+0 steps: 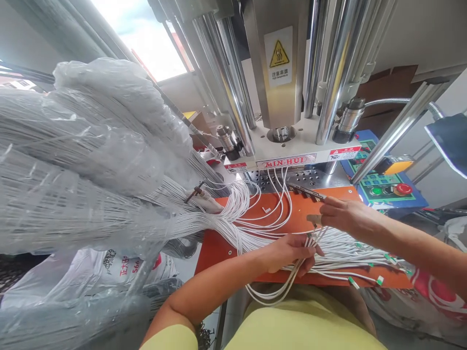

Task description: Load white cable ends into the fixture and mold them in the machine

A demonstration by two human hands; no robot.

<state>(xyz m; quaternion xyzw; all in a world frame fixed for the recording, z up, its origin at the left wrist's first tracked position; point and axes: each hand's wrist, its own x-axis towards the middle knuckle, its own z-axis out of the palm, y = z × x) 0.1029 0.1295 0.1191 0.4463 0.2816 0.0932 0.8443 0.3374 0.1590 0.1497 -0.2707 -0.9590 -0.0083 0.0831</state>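
Note:
My left hand is closed round a small bunch of white cables, whose ends stick up past the fingers and whose slack loops below. In my right hand is a flat dark metal strip, its far end pointing left toward the press bed. The right hand is just above and to the right of the left one, near the cable ends. Other cables lie across the orange work surface, several with green-and-white connectors at their ends. A few white cables run into the press.
The press with its metal columns stands straight ahead. A control box with green and red buttons is at the right. Large plastic-wrapped cable bundles fill the left side. A small metal clamp stands by the surface's left edge.

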